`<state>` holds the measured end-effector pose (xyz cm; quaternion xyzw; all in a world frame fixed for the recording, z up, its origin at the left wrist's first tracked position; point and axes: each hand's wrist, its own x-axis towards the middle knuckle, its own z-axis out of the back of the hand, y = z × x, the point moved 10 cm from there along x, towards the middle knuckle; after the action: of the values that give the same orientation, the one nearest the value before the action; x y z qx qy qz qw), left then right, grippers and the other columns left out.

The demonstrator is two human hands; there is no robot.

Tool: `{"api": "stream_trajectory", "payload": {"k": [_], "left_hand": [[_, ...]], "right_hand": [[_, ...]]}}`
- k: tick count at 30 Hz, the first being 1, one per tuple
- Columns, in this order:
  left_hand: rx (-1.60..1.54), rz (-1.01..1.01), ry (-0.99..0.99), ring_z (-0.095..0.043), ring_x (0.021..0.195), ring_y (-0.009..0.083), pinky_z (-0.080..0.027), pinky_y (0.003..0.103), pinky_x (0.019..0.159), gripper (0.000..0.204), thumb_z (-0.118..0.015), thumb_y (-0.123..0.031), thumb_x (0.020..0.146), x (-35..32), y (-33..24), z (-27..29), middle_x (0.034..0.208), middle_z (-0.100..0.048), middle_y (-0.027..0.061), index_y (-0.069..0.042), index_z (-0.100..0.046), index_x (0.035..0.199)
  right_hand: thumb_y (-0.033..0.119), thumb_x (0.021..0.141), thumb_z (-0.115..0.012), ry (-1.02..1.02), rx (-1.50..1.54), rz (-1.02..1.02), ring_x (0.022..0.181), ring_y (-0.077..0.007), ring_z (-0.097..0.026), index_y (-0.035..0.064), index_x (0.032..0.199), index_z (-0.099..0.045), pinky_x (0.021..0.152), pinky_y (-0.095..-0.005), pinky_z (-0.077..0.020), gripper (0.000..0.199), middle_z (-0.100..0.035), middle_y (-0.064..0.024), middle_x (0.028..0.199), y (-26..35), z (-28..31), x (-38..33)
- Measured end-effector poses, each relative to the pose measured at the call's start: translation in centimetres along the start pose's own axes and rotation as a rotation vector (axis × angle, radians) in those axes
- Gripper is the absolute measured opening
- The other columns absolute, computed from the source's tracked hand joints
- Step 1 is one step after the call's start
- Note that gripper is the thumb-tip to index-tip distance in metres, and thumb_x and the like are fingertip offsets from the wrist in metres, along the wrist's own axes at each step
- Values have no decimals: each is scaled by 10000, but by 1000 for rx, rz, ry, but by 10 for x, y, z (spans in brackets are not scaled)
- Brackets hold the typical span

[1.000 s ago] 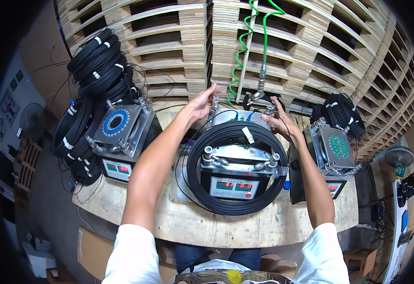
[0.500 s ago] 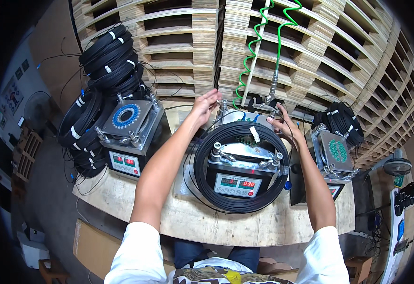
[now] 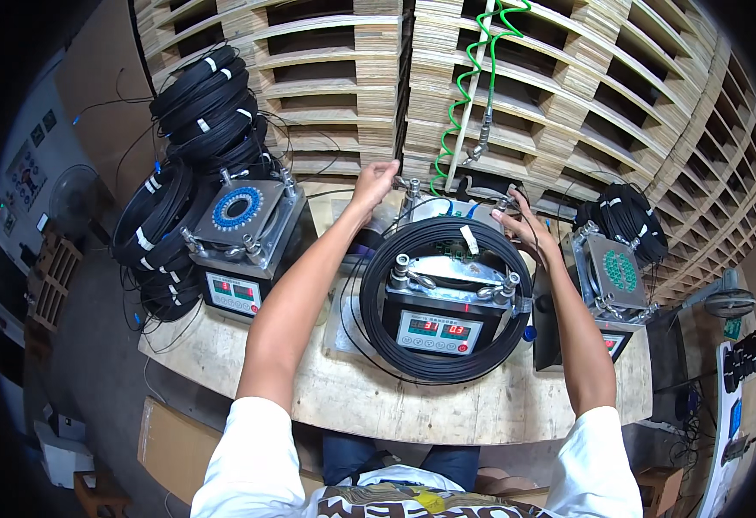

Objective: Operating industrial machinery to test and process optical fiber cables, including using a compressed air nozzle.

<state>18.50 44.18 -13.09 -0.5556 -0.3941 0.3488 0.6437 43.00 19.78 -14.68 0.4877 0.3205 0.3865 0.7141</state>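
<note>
A loop of black cable (image 3: 376, 332) with a white tag hangs around the middle polishing machine (image 3: 392, 312), a black box with a lit red display and metal clamp posts. Behind the loop, my left hand (image 3: 376, 186) is closed at the rear left post, its fingers on the clamp lever (image 3: 404, 183). Across from it, my right hand (image 3: 525, 226) has thumb and fingers about the rear right clamp lever; the fingertips are partly hidden. Blue-sleeved cable ends (image 3: 471, 210) show on the plate between my hands.
Similar machines stand left (image 3: 238, 226) and right (image 3: 613, 274). Black cable coils (image 3: 209, 108) are piled at the left, more coils (image 3: 624, 226) at the right. An air gun (image 3: 484, 138) hangs from a green spiral hose before stacked pallets (image 3: 317, 60). All machines stand on a wooden table (image 3: 309, 393).
My left hand's fingers have gone from stretched out to curled. The air gun has swung up and away from the machine. The middle display's digits have changed.
</note>
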Motion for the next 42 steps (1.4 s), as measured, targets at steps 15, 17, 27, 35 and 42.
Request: {"api": "stream_trajectory", "payload": {"k": [15, 17, 27, 35, 42], "left_hand": [[-699, 68, 226, -643, 760, 139, -544, 235, 687, 475, -628, -47, 947, 12, 40, -27, 943, -704, 126, 3, -445, 1382], [-582, 65, 215, -675, 924, 198, -580, 273, 787, 804, -587, -2, 953, 1, 25, -16, 1171, -653, 229, -154, -95, 1570], [520, -826, 11, -407, 1314, 405, -324, 475, 1101, 326, -702, -344, 871, -242, -130, -3, 1420, -411, 205, -143, -706, 1128], [309, -680, 237, -323, 1398, 399, -283, 458, 1141, 293, -792, -260, 807, -248, -76, 12, 1510, -292, 194, -55, -590, 866], [192, -701, 241, -446, 1353, 341, -346, 397, 1105, 167, -703, -161, 874, -241, -70, 28, 1439, -484, 169, -10, -668, 934]], "right_hand": [[471, 811, -773, -9, 13, -6, 632, -141, -475, 192, 1533, -229, 497, -305, -400, 946, -549, -68, 882, -5, -4, 2], [468, 810, -776, -12, 17, -16, 612, -135, -468, 180, 1537, -214, 489, -297, -388, 964, -525, -37, 786, -9, -6, 4], [407, 889, -719, -240, -185, 586, 710, -134, -540, 63, 1511, -266, 635, -304, -486, 842, -582, -144, 1154, 24, 30, 0], [104, 969, -557, -782, -114, 699, 644, -72, -425, 43, 1230, -586, 572, -238, -356, 270, -496, 19, 743, 105, 28, -167], [34, 938, -560, -598, -53, 614, 673, -74, -451, 31, 1171, -615, 586, -246, -382, 239, -521, -3, 816, 76, -33, -213]]}}
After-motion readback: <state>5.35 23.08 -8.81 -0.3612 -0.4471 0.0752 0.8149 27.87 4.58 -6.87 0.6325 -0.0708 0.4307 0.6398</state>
